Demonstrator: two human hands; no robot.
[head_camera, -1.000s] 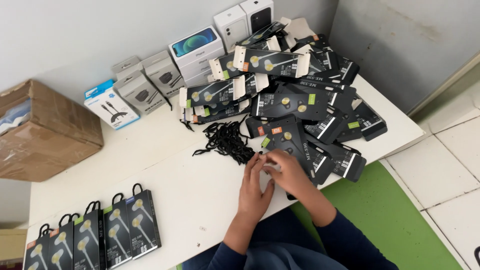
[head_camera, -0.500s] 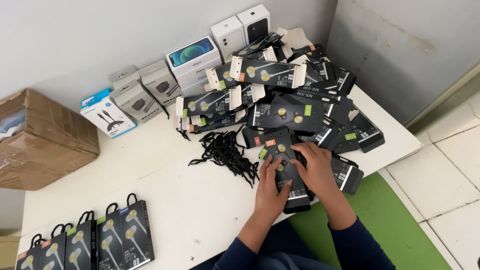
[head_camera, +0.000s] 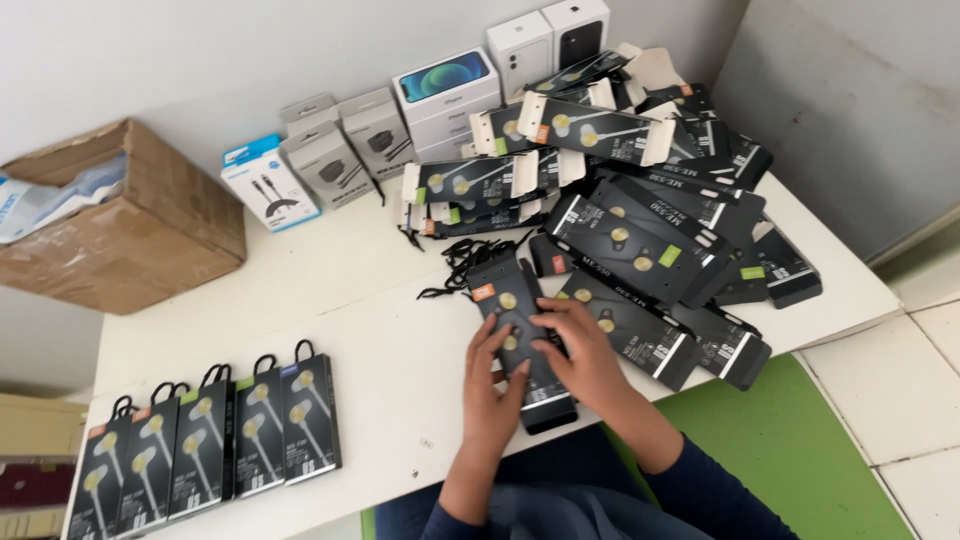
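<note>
Pressing down at lower centre of the frame, left hand (head_camera: 492, 392) and right hand (head_camera: 578, 352) grasp a black earphone package (head_camera: 520, 340) lying flat near the white table (head_camera: 380, 330) front edge; bare tabletop spreads left toward the packaged row (head_camera: 210, 440).

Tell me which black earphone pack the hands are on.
The black earphone pack lying lengthwise at the table's front edge, under the left hand and right hand; the heaped and neatly rowed packs lie untouched.

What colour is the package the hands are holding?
The package is black with gold earphones and a small orange tag, seen best in the head view.
</note>
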